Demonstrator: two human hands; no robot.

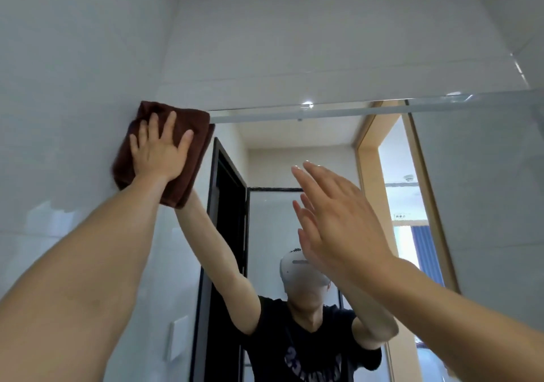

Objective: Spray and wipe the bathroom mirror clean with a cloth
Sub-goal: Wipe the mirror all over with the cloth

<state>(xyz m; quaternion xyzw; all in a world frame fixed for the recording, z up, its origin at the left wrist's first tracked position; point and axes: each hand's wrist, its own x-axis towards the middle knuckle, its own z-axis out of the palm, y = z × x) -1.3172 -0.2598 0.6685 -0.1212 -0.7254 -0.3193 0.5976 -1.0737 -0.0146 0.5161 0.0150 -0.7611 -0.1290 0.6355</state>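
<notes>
The bathroom mirror fills the lower middle and right of the head view. A folded brown cloth lies flat against its top left corner. My left hand presses on the cloth with fingers spread, arm stretched up. My right hand is raised in front of the glass at mid height, fingers straight and together, holding nothing; I cannot tell whether it touches the glass. No spray bottle is in view.
White tiled wall runs on the left and above the mirror. The mirror reflects a person in a black shirt, a black-framed door and a wooden doorway. A white wall plate is at lower left.
</notes>
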